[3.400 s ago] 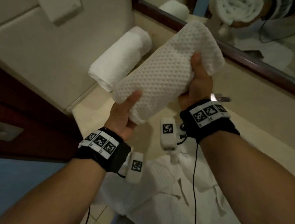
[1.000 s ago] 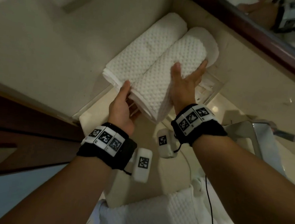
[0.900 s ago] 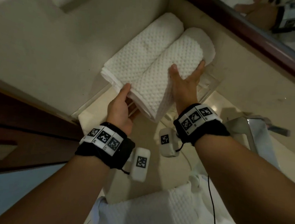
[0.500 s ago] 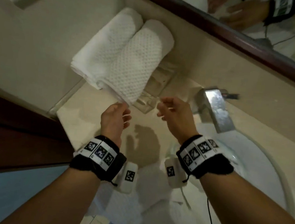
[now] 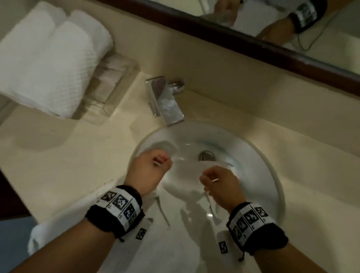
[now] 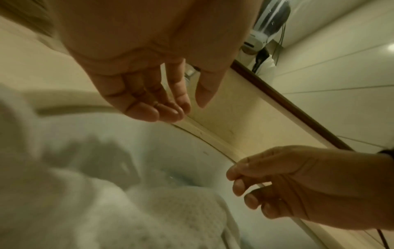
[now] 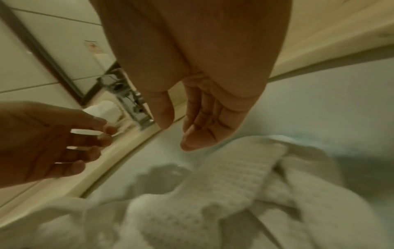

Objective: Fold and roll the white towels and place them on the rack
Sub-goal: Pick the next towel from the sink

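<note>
Nearest, at 6 o'clock in the head view: loose white towels (image 5: 164, 250) heaped over the front edge of the worktop (image 5: 68, 159), one end spilling into the sink basin (image 5: 265, 165). Waffle weave shows in both wrist views, though blurred.

Left hand (image 5: 150, 170) at centre, just above the towel edge at the basin's 9 o'clock rim. Left wrist view shows its fingers (image 6: 149, 109) loosely bent, thumb apart from them, nothing between; empty, relaxed.

Right hand (image 5: 220, 187) beside it toward 3 o'clock, also over the towel inside the basin. Right wrist view shows its fingers (image 7: 198, 134) slack and slightly curled, thumb clear of them, holding nothing. Neither hand touches cloth as far as the wrist views show. Black bands with printed square markers on both wrists.

Farther, 12 o'clock of the basin: chrome faucet (image 5: 167, 100) on the worktop, spout over the bowl.

Far, at 10 o'clock: two rolled white towels (image 5: 41, 63) lying side by side and touching on a clear rack (image 5: 111, 91) by the wall.

Farthest, along the top: dark-framed mirror (image 5: 269, 50), reflecting a banded wrist.
</note>
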`<state>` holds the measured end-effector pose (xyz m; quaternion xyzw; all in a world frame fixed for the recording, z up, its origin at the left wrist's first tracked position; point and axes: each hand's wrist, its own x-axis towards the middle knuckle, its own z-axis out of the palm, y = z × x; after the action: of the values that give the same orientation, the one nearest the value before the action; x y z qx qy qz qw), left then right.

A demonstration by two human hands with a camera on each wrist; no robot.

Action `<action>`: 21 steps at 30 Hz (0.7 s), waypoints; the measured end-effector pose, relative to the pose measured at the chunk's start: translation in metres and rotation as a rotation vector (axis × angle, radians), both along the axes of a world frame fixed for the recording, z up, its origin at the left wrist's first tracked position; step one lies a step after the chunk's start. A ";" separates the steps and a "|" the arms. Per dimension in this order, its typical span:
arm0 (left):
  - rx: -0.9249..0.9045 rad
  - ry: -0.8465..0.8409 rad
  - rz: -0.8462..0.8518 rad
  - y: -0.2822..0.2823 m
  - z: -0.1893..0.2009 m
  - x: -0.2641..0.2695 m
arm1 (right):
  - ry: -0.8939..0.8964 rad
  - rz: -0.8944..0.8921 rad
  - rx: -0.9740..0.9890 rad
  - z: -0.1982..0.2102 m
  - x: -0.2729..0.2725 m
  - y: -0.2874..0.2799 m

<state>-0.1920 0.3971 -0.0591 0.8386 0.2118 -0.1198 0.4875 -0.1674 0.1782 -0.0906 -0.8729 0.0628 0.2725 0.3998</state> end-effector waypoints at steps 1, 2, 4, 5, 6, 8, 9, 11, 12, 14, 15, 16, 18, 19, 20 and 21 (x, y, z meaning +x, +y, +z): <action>0.020 0.008 -0.035 -0.013 -0.004 0.005 | 0.023 -0.039 -0.010 -0.007 0.001 -0.013; 0.065 0.016 -0.071 -0.027 -0.009 0.009 | 0.048 -0.072 -0.022 -0.014 0.001 -0.025; 0.179 0.072 -0.162 -0.051 -0.020 0.016 | 0.096 -0.133 -0.033 -0.026 0.004 -0.046; 0.227 0.119 -0.213 -0.062 -0.026 0.019 | 0.113 -0.170 -0.026 -0.033 0.006 -0.054; 0.260 0.167 -0.258 -0.072 -0.032 0.022 | 0.125 -0.205 -0.023 -0.038 0.007 -0.061; 0.327 0.245 -0.306 -0.088 -0.045 0.026 | 0.145 -0.240 -0.043 -0.048 0.010 -0.072; 0.358 0.272 -0.301 -0.092 -0.051 0.028 | 0.152 -0.240 -0.060 -0.050 0.012 -0.076; 0.402 0.316 -0.256 -0.095 -0.063 0.031 | 0.186 -0.247 -0.086 -0.053 0.015 -0.082; 0.420 0.336 -0.235 -0.094 -0.069 0.032 | 0.210 -0.241 -0.102 -0.055 0.016 -0.084; 0.445 0.376 -0.218 -0.088 -0.080 0.034 | 0.252 -0.217 -0.146 -0.059 0.017 -0.087; 0.455 0.393 -0.216 -0.084 -0.086 0.035 | 0.273 -0.203 -0.167 -0.061 0.018 -0.088; 0.462 0.405 -0.214 -0.081 -0.091 0.037 | 0.298 -0.184 -0.184 -0.062 0.018 -0.089; 0.484 0.441 -0.214 -0.075 -0.099 0.041 | 0.357 -0.124 -0.216 -0.066 0.017 -0.089; 0.503 0.465 -0.224 -0.072 -0.101 0.042 | 0.388 -0.095 -0.230 -0.067 0.016 -0.088; 0.521 0.489 -0.241 -0.070 -0.103 0.044 | 0.419 -0.077 -0.241 -0.068 0.015 -0.087; 0.547 0.506 -0.265 -0.069 -0.104 0.045 | 0.448 -0.069 -0.249 -0.070 0.014 -0.086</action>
<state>-0.1474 0.3281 -0.1630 0.9015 0.2394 -0.3236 0.1586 -0.1535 0.0917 -0.1609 -0.8307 0.2126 0.4353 0.2741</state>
